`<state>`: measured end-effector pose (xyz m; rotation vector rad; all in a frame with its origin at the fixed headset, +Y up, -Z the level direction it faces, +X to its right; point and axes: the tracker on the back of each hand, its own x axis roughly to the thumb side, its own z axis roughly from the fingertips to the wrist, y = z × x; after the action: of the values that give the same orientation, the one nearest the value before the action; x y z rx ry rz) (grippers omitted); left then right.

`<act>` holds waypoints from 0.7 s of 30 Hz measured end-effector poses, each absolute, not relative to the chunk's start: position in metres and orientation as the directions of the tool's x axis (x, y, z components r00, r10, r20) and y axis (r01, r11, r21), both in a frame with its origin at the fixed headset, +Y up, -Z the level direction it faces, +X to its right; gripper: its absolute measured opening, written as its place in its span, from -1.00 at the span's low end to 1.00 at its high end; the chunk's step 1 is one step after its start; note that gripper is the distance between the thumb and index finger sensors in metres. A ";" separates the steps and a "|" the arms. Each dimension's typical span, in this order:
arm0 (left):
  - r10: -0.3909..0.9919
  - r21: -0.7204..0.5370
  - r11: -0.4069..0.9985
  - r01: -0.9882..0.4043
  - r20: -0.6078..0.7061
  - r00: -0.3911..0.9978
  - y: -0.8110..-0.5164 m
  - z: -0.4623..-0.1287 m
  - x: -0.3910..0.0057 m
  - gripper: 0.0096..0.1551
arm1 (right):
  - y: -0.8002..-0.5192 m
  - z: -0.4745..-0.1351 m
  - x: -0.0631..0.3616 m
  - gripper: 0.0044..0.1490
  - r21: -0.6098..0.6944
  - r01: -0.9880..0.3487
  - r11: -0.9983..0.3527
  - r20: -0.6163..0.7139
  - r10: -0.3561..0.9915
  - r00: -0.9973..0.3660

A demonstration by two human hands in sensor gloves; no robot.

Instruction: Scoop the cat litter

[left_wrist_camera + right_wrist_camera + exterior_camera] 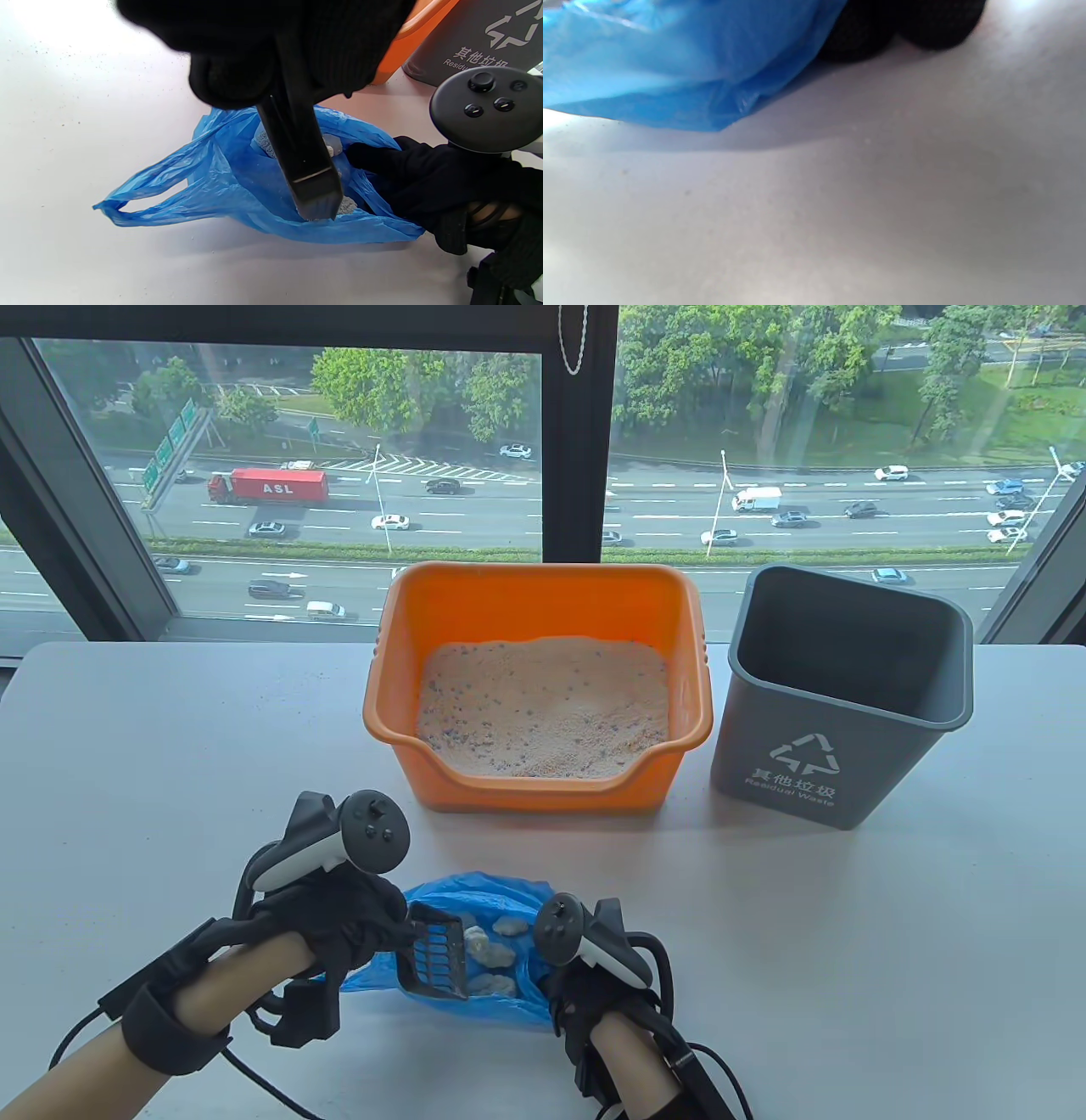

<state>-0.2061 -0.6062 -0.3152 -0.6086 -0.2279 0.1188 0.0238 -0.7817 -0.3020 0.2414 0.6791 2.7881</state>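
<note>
An orange litter box (399, 661) holds pale speckled cat litter (543, 704) at the middle of the table. A blue plastic bag (517, 895) lies open near the front edge, with several grey-white litter clumps (496, 950) inside. My left hand (356, 925) grips a dark slotted scoop (437, 959) with its blade tipped down into the bag; the scoop also shows in the left wrist view (305, 169). My right hand (585, 984) holds the right side of the bag (220, 186), fingers (382, 156) at its rim. The bag shows in the right wrist view (670, 63).
A grey waste bin (836, 687) with a recycling mark stands right of the litter box. A window runs along the table's far edge. White table surface (891, 950) lies to the right and left of the bag. Cables trail from both wrists.
</note>
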 end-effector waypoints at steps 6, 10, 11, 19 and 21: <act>0.250 -0.574 0.809 -0.125 0.144 0.957 -0.602 -0.308 -0.223 -0.35 | -0.782 -0.302 0.024 -0.14 0.472 -0.211 -0.856 0.099 0.290 -0.952; 0.381 -0.450 0.847 -0.283 0.143 0.913 -0.586 -0.286 -0.252 -0.30 | -0.782 -0.302 0.024 -0.14 0.472 -0.211 -0.856 0.099 0.290 -0.952; 0.391 -0.436 0.848 -0.300 0.134 0.911 -0.584 -0.284 -0.258 -0.27 | -0.782 -0.302 0.024 -0.14 0.472 -0.212 -0.856 0.099 0.290 -0.952; 0.491 -0.334 0.798 -0.502 -0.123 0.863 -0.609 -0.300 -0.318 -0.26 | -0.782 -0.302 0.023 -0.14 0.471 -0.209 -0.857 0.100 0.288 -0.952; 0.506 -0.312 0.775 -0.550 -0.217 0.835 -0.622 -0.311 -0.336 -0.26 | -0.782 -0.302 0.023 -0.14 0.471 -0.209 -0.857 0.100 0.288 -0.953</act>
<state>-0.3355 -0.6222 -0.3115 -0.3754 0.1234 0.5731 0.0235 -0.7817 -0.3018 0.2428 0.6801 2.7902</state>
